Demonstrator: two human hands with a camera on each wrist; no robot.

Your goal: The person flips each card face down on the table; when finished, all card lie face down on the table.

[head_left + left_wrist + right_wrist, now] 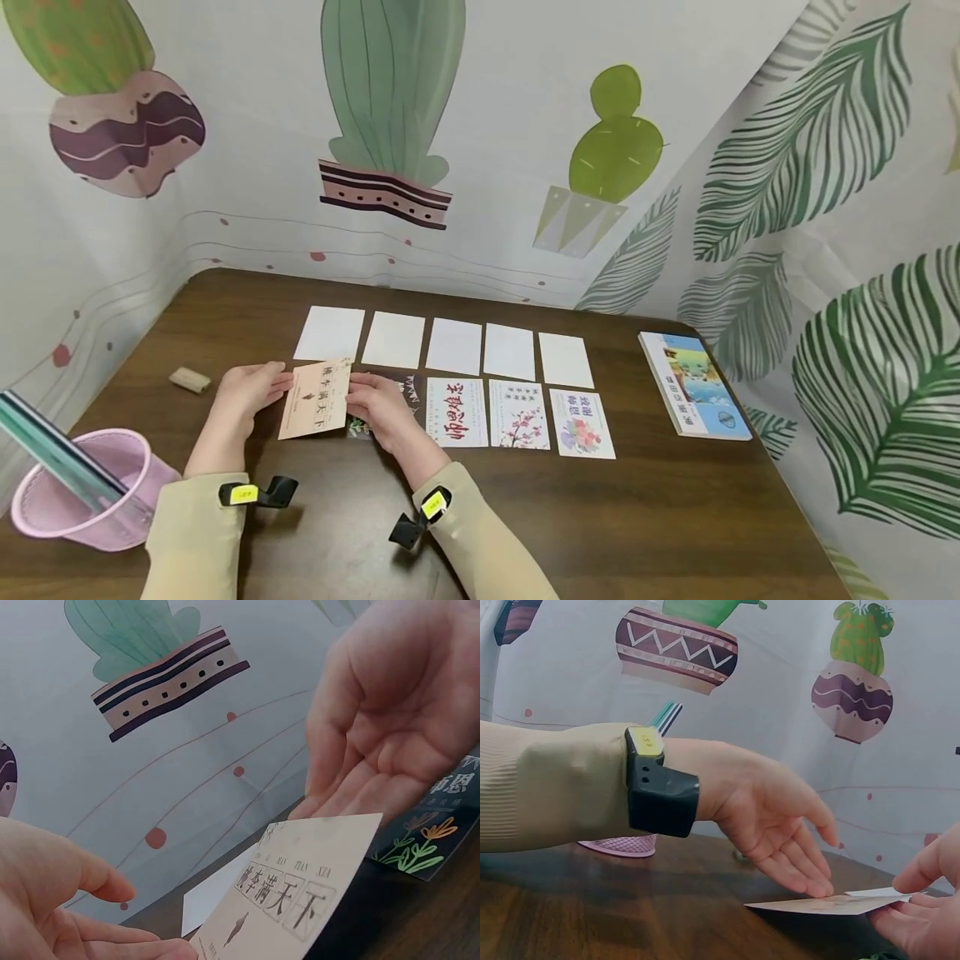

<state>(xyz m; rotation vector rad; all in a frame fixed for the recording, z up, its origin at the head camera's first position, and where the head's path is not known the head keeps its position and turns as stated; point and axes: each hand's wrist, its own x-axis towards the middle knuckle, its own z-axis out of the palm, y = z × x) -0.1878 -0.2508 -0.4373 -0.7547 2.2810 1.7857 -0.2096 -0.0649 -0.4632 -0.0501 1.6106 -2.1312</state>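
**A:** Start with the head view. What are the hands doing?

**B:** The left hand [251, 390] and the right hand [381, 403] flank a beige card [317, 399] printed with characters. It sits at the left end of the near row, tilted, partly over a dark card [411, 392]. Fingers of both hands touch its short edges, probably to steady it from either side. Three more printed cards continue the row to the right, and behind them runs a row of blank white cards [454, 345], so the layout pairs one with one.

**A:** Anything else on the counter [600, 517]?

**B:** A booklet [693, 383] far right, a small eraser-like block [190, 380] left, and a pink basket [82, 492] at the near left corner.

**A:** And the left wrist view?

**B:** The beige card [296, 889] is raised off the counter at one end. The right hand [390, 720] is spread with straight fingers, tips at the card's far edge. The left hand [67, 907] supports the near edge; whether it pinches, I cannot tell.

**A:** Right wrist view?

**B:** The card [829, 904] hovers almost flat, just above the counter. The left hand [780, 817], fingers straight and relaxed, rests its tips on one end. The right hand [919, 907] holds the other end between thumb and fingers, which keeps the card level.
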